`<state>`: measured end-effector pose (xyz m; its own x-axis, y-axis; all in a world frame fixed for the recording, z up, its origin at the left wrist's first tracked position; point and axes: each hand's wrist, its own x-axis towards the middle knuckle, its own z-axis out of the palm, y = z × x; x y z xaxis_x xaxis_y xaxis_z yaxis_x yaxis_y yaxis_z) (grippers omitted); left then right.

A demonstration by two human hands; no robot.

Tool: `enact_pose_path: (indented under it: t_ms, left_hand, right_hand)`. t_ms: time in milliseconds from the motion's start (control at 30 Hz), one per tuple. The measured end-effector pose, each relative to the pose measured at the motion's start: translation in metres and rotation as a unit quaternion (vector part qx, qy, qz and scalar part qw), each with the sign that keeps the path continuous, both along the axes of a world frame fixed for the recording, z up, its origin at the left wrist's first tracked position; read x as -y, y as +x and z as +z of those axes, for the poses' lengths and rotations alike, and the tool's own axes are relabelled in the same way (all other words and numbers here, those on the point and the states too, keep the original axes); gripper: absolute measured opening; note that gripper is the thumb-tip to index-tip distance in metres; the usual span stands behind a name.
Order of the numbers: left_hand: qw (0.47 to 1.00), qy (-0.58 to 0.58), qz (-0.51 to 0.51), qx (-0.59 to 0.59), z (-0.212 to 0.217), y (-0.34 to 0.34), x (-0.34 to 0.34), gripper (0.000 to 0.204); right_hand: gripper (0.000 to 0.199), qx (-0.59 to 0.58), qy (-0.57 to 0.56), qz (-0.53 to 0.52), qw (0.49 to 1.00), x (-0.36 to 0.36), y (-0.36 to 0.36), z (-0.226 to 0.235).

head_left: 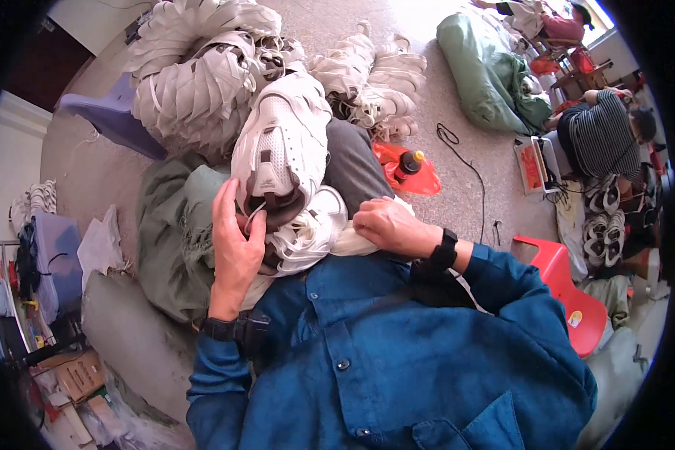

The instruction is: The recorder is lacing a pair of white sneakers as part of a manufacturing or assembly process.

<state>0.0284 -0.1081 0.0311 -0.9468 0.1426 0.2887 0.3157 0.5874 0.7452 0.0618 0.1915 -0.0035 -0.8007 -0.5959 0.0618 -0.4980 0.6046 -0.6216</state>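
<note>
Head view: left hand grips the heel of a white sneaker on the lap; right hand is clamped on another white shoe beneath. The loosely held sneaker could slide off.

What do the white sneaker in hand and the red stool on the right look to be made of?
The white sneaker, held by the left hand, looks like perforated mesh fabric with smooth, matte synthetic overlays; dotted texture shows on its tongue and side. The right hand presses a second white shoe below it. The red stool looks like moulded plastic: glossy, uniform colour, rounded edges.
</note>
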Motion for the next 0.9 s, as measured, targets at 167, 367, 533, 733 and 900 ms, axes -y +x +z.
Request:
enact_pose_path:
  t_ms: [167, 367, 533, 733, 900]
  left_hand:
    - [1.0, -0.018, -0.006, -0.013, 0.024, 0.021, -0.009, 0.051]
    - [0.992, -0.088, -0.056, -0.075, 0.043, 0.044, -0.005, 0.033]
    - [0.989, -0.082, -0.099, -0.068, 0.042, 0.059, -0.004, 0.027]
    - [0.986, -0.012, -0.163, 0.035, 0.053, 0.072, -0.018, 0.036]
    - [0.932, 0.012, -0.35, 0.09, 0.064, 0.075, -0.058, 0.086]
  right_hand:
    - [0.014, -0.036, 0.093, 0.001, 0.995, -0.003, -0.002, 0.002]
    - [0.047, -0.071, 0.042, 0.044, 0.996, -0.027, 0.014, 0.014]
    - [0.039, -0.056, 0.231, 0.047, 0.97, -0.033, 0.019, 0.009]
    - [0.024, 0.125, 0.114, 0.069, 0.983, -0.034, 0.026, 0.06]
    - [0.024, 0.202, 0.048, 0.136, 0.969, -0.009, 0.05, 0.135]
